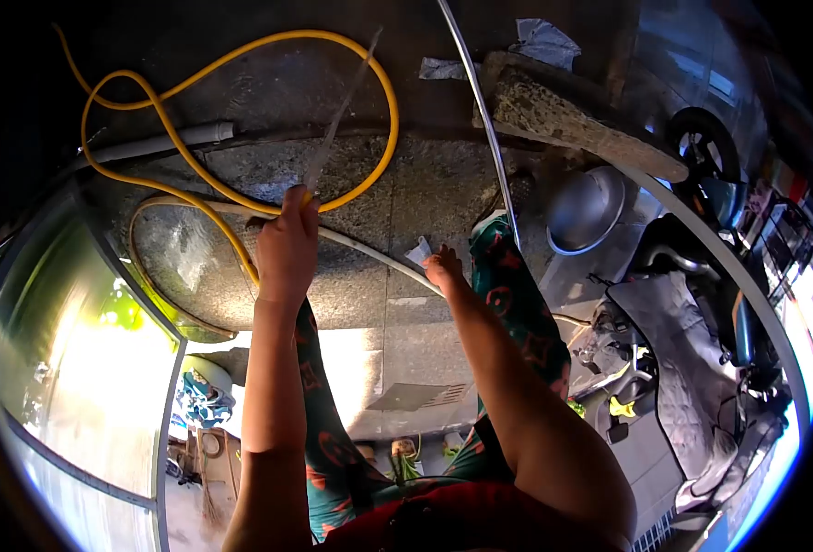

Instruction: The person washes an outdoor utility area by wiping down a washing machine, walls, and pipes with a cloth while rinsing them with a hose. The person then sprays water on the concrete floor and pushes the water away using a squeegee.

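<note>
My left hand (288, 247) is closed around the end of a yellow hose (391, 101), which loops over the ground ahead and to the left. A thin stream of water (337, 120) leaves the hose end and points up and away. My right hand (444, 269) hangs in front of my right knee with its fingers loosely apart, and nothing shows in it. Close to it a pale hose (369, 250) runs across the paving; I cannot tell whether they touch. A small whitish scrap (418, 251) lies beside that hand.
A metal basin (588, 210) stands at right, near a long stone block (576, 115). A thin metal pole (482, 101) slants down by my right leg. A grey pipe (172, 140) lies left. A scooter with a grey quilted cover (668, 340) is at far right; a glass panel (75, 340) stands left.
</note>
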Motion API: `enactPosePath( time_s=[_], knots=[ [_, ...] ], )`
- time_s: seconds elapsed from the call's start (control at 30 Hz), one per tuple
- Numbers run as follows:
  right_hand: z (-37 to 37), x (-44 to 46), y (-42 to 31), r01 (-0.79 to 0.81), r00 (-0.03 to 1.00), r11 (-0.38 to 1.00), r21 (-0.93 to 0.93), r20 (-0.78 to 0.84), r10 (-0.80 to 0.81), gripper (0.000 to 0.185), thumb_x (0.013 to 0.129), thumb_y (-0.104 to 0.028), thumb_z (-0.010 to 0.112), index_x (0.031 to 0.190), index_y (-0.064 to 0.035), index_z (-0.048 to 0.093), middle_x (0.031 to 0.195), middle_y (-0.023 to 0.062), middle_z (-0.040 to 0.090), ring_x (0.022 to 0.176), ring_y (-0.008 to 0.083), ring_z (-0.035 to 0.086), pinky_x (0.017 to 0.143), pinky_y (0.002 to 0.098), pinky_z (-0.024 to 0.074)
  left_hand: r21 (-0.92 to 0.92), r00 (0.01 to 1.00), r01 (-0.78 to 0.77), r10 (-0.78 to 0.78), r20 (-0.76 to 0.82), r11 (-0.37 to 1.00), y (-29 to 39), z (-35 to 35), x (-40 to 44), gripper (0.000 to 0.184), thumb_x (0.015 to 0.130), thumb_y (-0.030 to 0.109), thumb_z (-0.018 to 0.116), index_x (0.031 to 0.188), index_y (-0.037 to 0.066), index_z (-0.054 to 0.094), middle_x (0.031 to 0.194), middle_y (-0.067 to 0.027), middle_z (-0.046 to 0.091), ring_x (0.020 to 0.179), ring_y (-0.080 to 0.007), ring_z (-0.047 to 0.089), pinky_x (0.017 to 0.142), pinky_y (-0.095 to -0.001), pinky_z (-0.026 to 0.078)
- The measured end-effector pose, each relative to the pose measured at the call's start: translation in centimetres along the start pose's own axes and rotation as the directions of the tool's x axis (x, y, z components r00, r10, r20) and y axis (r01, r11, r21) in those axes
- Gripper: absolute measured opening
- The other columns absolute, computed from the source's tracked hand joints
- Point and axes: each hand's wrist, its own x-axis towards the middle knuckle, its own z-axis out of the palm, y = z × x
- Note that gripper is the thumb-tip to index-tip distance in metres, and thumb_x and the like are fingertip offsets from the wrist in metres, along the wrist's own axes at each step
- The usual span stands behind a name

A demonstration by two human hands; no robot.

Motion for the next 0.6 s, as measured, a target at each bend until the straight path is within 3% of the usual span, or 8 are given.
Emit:
enactPosePath(
  time_s=[0.03,0.1,0.2,0.23,0.37,0.43,0.53,0.6],
  knots=[
    [1.2,1.0,0.3,0.051,0.999,0.999,0.003,-0.007,-0.051,0.029,0.084,-0.020,0.060,0.111,-0.0232,0.070,0.139,0.0163,0.042,0.125,0.0345,0.044,0.097,0.0449,0.0443,-0.005,0.995,-0.089,0.088,-0.051,0.996,-0.9,2.0,0.1,0.021,0.097,0.027,0.052,0.115,0.017,0.053,0.068,-0.0171,0.065,0.065,-0.0415,0.064,0.056,-0.0514,0.050],
    [3.1,2.7,1.0,0.150,0.988,0.989,0.007,-0.027,-0.150,0.031,0.086,-0.017,0.055,0.114,-0.0150,0.069,0.135,0.0181,0.043,0.122,0.0358,0.046,0.092,0.0474,0.0469,0.003,0.999,-0.051,0.051,-0.009,0.999,-0.8,4.0,0.0,0.021,0.096,0.026,0.053,0.114,0.017,0.052,0.066,-0.0166,0.065,0.064,-0.0410,0.064,0.054,-0.0507,0.050],
    [5.3,4.2,0.9,0.277,0.912,0.958,-0.070,-0.295,-0.285,0.033,0.086,-0.017,0.054,0.115,-0.0077,0.065,0.137,0.0184,0.042,0.121,0.0359,0.046,0.089,0.0477,0.0485,-0.011,0.997,-0.072,0.072,0.001,0.997,-0.6,5.9,0.8,0.020,0.096,0.025,0.053,0.114,0.016,0.052,0.064,-0.0160,0.064,0.061,-0.0403,0.064,0.052,-0.0497,0.051],
    [5.6,4.9,0.6,0.275,0.888,0.961,-0.020,-0.377,-0.262,0.031,0.085,-0.016,0.053,0.112,-0.0036,0.064,0.131,0.0197,0.047,0.113,0.0367,0.052,0.085,0.0469,0.0505,-0.020,0.995,-0.095,0.095,-0.010,0.995,-0.5,6.2,1.3,0.020,0.096,0.025,0.053,0.114,0.016,0.052,0.064,-0.0158,0.064,0.061,-0.0402,0.064,0.051,-0.0494,0.051],
    [7.2,9.1,2.2,0.469,0.828,0.877,0.102,-0.396,-0.396,0.019,0.083,-0.011,0.057,0.100,-0.0049,0.063,0.104,0.0203,0.058,0.094,0.0360,0.059,0.075,0.0429,0.0519,-0.049,0.996,-0.086,0.085,-0.015,0.995,0.2,6.4,2.5,0.019,0.096,0.024,0.054,0.112,0.015,0.052,0.064,-0.0165,0.064,0.061,-0.0397,0.064,0.052,-0.0492,0.052],
    [3.1,8.5,1.6,0.561,0.739,0.821,0.103,-0.509,-0.441,0.012,0.082,-0.008,0.059,0.093,-0.0054,0.061,0.090,0.0194,0.059,0.085,0.0355,0.061,0.069,0.0423,0.0514,-0.044,0.996,-0.085,0.085,0.005,0.995,0.3,6.8,2.7,0.019,0.095,0.024,0.054,0.111,0.015,0.053,0.064,-0.0168,0.064,0.061,-0.0400,0.064,0.051,-0.0489,0.052],
    [-6.8,8.3,-2.1,0.568,0.586,0.803,0.181,-0.774,-0.240,0.012,0.082,-0.012,0.067,0.087,-0.0078,0.057,0.085,0.0134,0.064,0.082,0.0338,0.063,0.068,0.0437,0.0506,-0.060,0.996,-0.084,0.085,0.026,0.995,0.3,7.0,2.8,0.020,0.095,0.025,0.054,0.112,0.015,0.053,0.064,-0.0167,0.064,0.061,-0.0397,0.064,0.051,-0.0486,0.052],
    [-14.5,9.1,-4.2,0.592,0.432,0.800,0.102,-0.877,-0.208,0.022,0.087,-0.011,0.063,0.108,-0.0086,0.058,0.100,0.0131,0.063,0.094,0.0316,0.062,0.075,0.0393,0.0518,-0.039,0.994,-0.109,0.110,0.008,0.993,0.2,7.3,2.7,0.022,0.095,0.024,0.056,0.114,0.015,0.053,0.062,-0.0158,0.063,0.060,-0.0380,0.065,0.049,-0.0470,0.052]
  ],
)
